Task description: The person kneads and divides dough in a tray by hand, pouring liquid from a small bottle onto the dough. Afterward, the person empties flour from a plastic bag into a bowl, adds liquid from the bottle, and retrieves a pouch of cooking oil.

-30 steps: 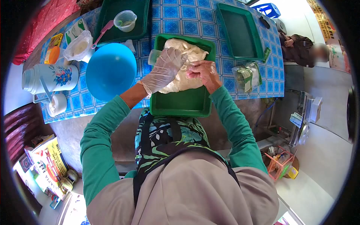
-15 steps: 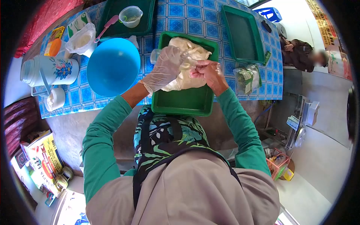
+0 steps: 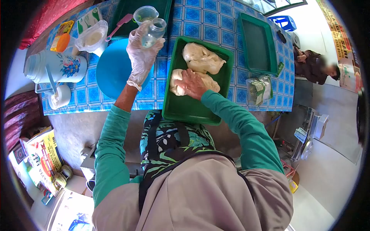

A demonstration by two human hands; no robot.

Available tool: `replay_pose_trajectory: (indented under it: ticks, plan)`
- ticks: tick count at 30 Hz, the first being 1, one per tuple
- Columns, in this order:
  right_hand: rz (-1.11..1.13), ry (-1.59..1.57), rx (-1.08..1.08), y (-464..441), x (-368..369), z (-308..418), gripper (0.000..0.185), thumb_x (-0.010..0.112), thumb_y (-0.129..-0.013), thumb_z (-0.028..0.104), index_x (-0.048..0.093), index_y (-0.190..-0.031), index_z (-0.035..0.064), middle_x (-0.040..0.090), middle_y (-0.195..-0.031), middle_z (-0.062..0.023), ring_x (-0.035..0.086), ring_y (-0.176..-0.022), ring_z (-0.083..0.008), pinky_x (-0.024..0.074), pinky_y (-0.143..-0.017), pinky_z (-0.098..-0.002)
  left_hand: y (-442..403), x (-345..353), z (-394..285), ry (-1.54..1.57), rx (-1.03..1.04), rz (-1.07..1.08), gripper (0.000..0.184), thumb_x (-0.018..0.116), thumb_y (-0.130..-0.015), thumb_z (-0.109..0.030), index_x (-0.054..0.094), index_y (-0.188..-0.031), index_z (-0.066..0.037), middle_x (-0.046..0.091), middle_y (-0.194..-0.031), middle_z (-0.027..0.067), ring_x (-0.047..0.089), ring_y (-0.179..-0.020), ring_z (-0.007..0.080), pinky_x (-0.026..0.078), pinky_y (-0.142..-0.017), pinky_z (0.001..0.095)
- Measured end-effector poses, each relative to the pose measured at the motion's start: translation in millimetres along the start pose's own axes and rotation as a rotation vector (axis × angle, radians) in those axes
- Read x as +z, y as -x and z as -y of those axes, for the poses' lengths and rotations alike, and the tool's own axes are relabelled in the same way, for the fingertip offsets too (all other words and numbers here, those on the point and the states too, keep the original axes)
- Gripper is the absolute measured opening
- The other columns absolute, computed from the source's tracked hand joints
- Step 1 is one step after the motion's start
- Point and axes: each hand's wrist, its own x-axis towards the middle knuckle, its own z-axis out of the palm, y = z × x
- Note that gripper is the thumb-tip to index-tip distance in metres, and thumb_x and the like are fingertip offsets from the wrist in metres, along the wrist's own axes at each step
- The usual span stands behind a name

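Note:
My left hand (image 3: 140, 54), in a clear plastic glove, is closed around a small clear glass jar (image 3: 153, 34) with some liquid in it. It is raised over the right side of the large blue bowl (image 3: 115, 73). Fingers spread, my right hand (image 3: 191, 83) lies on the nearer piece of pale dough (image 3: 209, 82). A second piece of dough (image 3: 202, 57) sits just behind it, in the same green tray (image 3: 189, 109). My palm hides part of the nearer dough.
A floral thermos (image 3: 58, 67), a white mug (image 3: 59, 97) and a plastic-lined tub (image 3: 92, 36) stand left. A clear measuring cup (image 3: 143, 14) and pink spatula (image 3: 121, 25) are behind. Another green tray (image 3: 257, 44) and a packet (image 3: 260, 89) lie right. A person (image 3: 316, 67) sits beyond.
My left hand has carried the jar from above the tray, where it was tilted beside my right hand, up and left over the bowl. My right hand has come down onto the nearer dough.

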Motion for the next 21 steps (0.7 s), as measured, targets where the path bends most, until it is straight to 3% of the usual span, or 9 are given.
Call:
replay_pose_trajectory:
  ticks: [4,6,9,11,14,16,17,19,21]
  plan:
    - [-0.050,-0.024,0.091,-7.0,-0.2,0.9,0.031,0.051,-0.089,0.031,0.059,-0.117,0.0208,0.053,-0.125,-0.0173,0.050,-0.117,-0.0369,0.0465,-0.077,-0.0511,-4.0,-4.2,2.8,0.046,-0.062,-0.032,0.063,0.085,-0.065,-0.006,0.062,-0.123,-0.010,0.063,-0.112,0.0054,0.062,-0.101,0.0174,0.051,-0.090,0.0308]
    - [0.223,-0.212,0.293,-13.3,-20.1,9.5,0.030,0.055,-0.087,0.027,0.063,-0.113,0.0174,0.063,-0.111,-0.0177,0.058,-0.107,-0.0338,0.0450,-0.081,-0.0517,-5.4,-5.5,-0.6,0.043,-0.072,-0.012,0.062,0.085,-0.067,-0.005,0.061,-0.124,-0.008,0.064,-0.113,0.0044,0.061,-0.102,0.0146,0.050,-0.090,0.0296]
    - [0.125,-0.266,0.366,-6.4,-33.7,17.8,0.034,0.065,-0.078,0.019,0.062,-0.112,0.0195,0.064,-0.109,-0.0151,0.058,-0.108,-0.0326,0.0441,-0.090,-0.0451,-7.2,-7.3,-3.9,0.112,-0.086,-0.011,0.061,0.085,-0.068,-0.005,0.060,-0.124,-0.007,0.064,-0.112,0.0046,0.061,-0.102,0.0141,0.050,-0.089,0.0301]
    - [0.165,-0.222,0.241,5.5,-43.3,7.5,0.038,0.065,-0.077,0.015,0.062,-0.115,0.0177,0.063,-0.113,-0.0140,0.058,-0.108,-0.0324,0.0454,-0.091,-0.0399,-6.4,-11.4,-2.6,0.109,-0.071,-0.010,0.060,0.085,-0.068,-0.007,0.061,-0.124,-0.006,0.064,-0.112,0.0042,0.061,-0.102,0.0138,0.050,-0.088,0.0303]
    - [-0.047,-0.770,-0.023,46.7,-76.5,0.6,0.022,0.064,-0.078,0.016,0.071,-0.099,0.0136,0.070,-0.091,-0.0152,0.066,-0.087,-0.0329,0.0499,-0.075,-0.0431,-5.8,-13.2,-6.8,0.179,-0.100,-0.035,0.059,0.085,-0.069,-0.008,0.062,-0.123,-0.006,0.063,-0.113,0.0044,0.060,-0.098,0.0128,0.050,-0.088,0.0302]
    - [-0.503,-0.551,-0.024,66.2,-77.0,-0.1,0.016,0.062,-0.080,0.010,0.069,-0.094,0.0078,0.070,-0.082,-0.0160,0.068,-0.076,-0.0302,0.0537,-0.067,-0.0398,-3.1,-15.9,-7.0,0.125,-0.109,-0.037,0.062,0.086,-0.066,-0.007,0.062,-0.123,-0.007,0.063,-0.111,0.0048,0.061,-0.098,0.0151,0.051,-0.088,0.0307]
    - [-0.498,-0.557,-0.039,72.9,-76.5,-1.9,0.016,0.062,-0.080,0.010,0.069,-0.094,0.0078,0.070,-0.082,-0.0160,0.068,-0.076,-0.0302,0.0537,-0.067,-0.0398,-4.2,-19.0,-5.9,0.066,-0.109,-0.034,0.064,0.087,-0.063,-0.007,0.062,-0.122,-0.009,0.062,-0.109,0.0052,0.062,-0.099,0.0175,0.052,-0.087,0.0311]
    - [-0.279,-1.382,0.809,75.9,-69.9,-4.5,0.009,0.060,-0.083,0.010,0.066,-0.085,0.0043,0.068,-0.074,-0.0092,0.071,-0.071,-0.0226,0.0541,-0.056,-0.0319,-0.6,-14.8,-2.0,0.213,-0.062,-0.062,0.063,0.087,-0.063,-0.008,0.062,-0.121,-0.008,0.063,-0.108,0.0057,0.061,-0.101,0.0176,0.050,-0.089,0.0314]
    - [-0.200,-1.440,0.903,69.6,-33.4,-7.0,0.010,0.058,-0.084,0.010,0.066,-0.086,0.0036,0.067,-0.071,-0.0072,0.069,-0.066,-0.0197,0.0524,-0.052,-0.0301,3.9,-7.2,6.0,0.235,-0.044,-0.074,0.064,0.088,-0.063,-0.009,0.062,-0.122,-0.007,0.063,-0.109,0.0064,0.060,-0.102,0.0180,0.049,-0.090,0.0313]
